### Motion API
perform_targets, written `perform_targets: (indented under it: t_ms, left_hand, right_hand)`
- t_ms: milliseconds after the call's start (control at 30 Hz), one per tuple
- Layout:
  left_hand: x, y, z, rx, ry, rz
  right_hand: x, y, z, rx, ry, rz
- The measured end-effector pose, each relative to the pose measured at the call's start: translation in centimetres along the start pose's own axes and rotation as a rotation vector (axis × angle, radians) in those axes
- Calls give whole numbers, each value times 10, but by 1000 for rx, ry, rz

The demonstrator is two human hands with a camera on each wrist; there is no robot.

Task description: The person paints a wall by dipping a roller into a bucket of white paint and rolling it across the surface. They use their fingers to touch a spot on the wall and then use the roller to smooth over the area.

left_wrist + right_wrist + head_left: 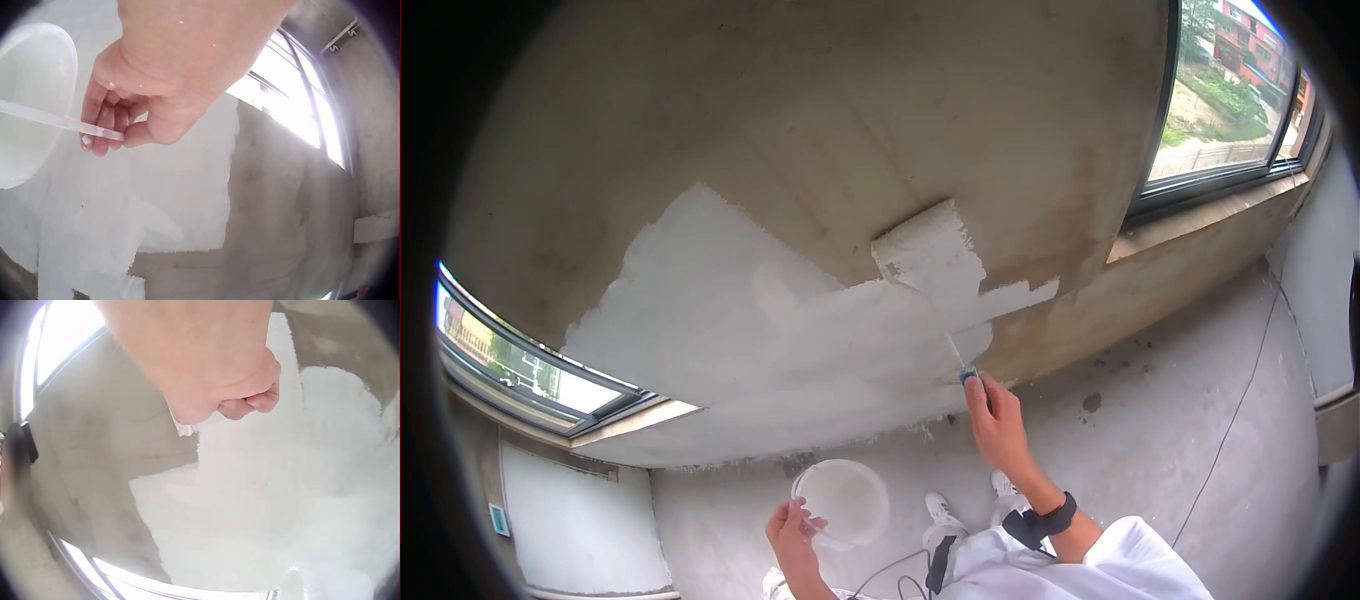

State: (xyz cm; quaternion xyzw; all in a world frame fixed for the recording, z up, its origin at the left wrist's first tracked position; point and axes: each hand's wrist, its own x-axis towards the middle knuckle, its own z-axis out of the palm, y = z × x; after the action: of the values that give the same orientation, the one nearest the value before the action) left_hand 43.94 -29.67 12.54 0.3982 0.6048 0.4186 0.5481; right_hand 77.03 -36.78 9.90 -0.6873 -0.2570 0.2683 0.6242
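My right hand [999,426] grips the blue-green handle [970,377] of a paint roller, whose thin rod runs up to the roller head [912,222] lying against the wall. White paint [720,290] covers the wall's lower middle, with bare grey-brown plaster above it. In the right wrist view the right hand [219,381] has curled fingers and hides the handle. My left hand [796,540] holds a white bucket [880,505] by its handle, low in front of the body. The left wrist view shows the left hand [150,94] pinching the strip-like handle [94,129] beside the bucket [70,69].
Windows stand at the upper right [1220,100] and lower left [540,385]. The concrete floor [1140,450] has dark spots near the wall and a thin cable [1236,410] across it. My white shoes [941,508] are just right of the bucket.
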Motion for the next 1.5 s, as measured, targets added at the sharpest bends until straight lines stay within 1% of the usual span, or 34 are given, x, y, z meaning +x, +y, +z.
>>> perform_targets:
  t_ms: [33, 100, 233, 267, 367, 433, 467, 567, 667, 767, 867, 933, 1033, 1133, 1267, 1367, 1467, 1500]
  left_hand:
    - [-2, 0, -2, 8, 8, 7]
    - [-8, 0, -2, 20, 28, -3]
    - [-15, -1, -5, 38, 98, -7]
    - [-17, -2, -8, 48, 94, -1]
    - [-24, -3, -15, 61, 81, 18]
    - [-31, -3, -17, 36, 111, 34]
    - [-32, -3, -20, 35, 116, 32]
    - [-35, -2, -27, 40, 132, 39]
    - [-35, -1, -22, 35, 127, 39]
    - [-26, -2, -19, -16, 102, 6]
    - [-13, -2, -21, -20, 60, -6]
    - [-3, -3, -24, -13, 18, -16]
    - [11, 1, -25, -38, -14, -5]
    - [30, 4, -30, -92, -58, -10]
    - [60, 7, -44, -149, -114, -27]
    - [84, 7, -62, -161, -159, -49]
    - [105, 11, -79, -178, -225, -65]
    - [112, 14, -83, -184, -245, -74]
  right_hand:
    - [0, -2, 0, 12, -9, -23]
    - [-3, 13, 0, -11, 13, 1]
    - [-19, 78, 2, 10, 44, 105]
    - [-23, 91, 1, -18, 47, 118]
    - [-23, 105, -11, -127, 82, 139]
    - [-27, 83, -28, -234, 98, 119]
    - [-27, 75, -38, -223, 85, 109]
    - [-28, 72, -77, -94, 16, 7]
    - [-31, 43, -107, 42, 6, -48]
    - [-34, -8, -132, -38, 17, -40]
    - [-30, -13, -134, -105, 88, -157]
    - [-27, -35, -123, -195, 125, -207]
    - [-28, -69, -86, -252, 111, -141]
    - [-31, -66, -45, -293, 94, -211]
    - [-48, -78, 23, -282, 37, -143]
    - [-64, -76, 61, -241, 90, -164]
    - [-87, -69, 81, -217, 140, -178]
    - [-90, -67, 88, -254, 132, -204]
